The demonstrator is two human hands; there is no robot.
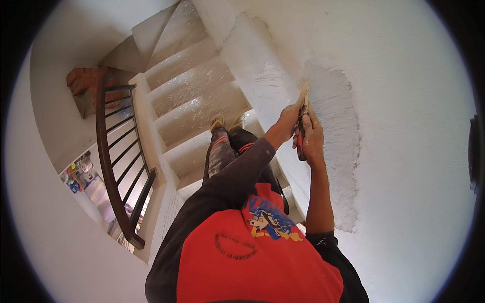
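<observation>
My right hand (312, 139) is closed around the red-and-black handle of a putty knife (301, 144), held upright close to the wall. My left hand (288, 122) meets it from the left, fingers closed in at the knife's upper part. The pale, putty-smeared end points up the wall; its blade shows nearly edge-on and is partly hidden by my fingers. Just right of both hands is a rough grey patch of filler (343, 146) with a ragged edge. A second smeared patch (257, 60) lies farther up the wall, along the stairs.
I stand on a staircase (194, 108) splattered with white, my sandalled feet on a step. At left runs a dark railing (113, 187), with a lower room visible beyond it. A brownish-orange bundle (83, 86) lies past the railing. A dark object (474, 151) sits at the far right.
</observation>
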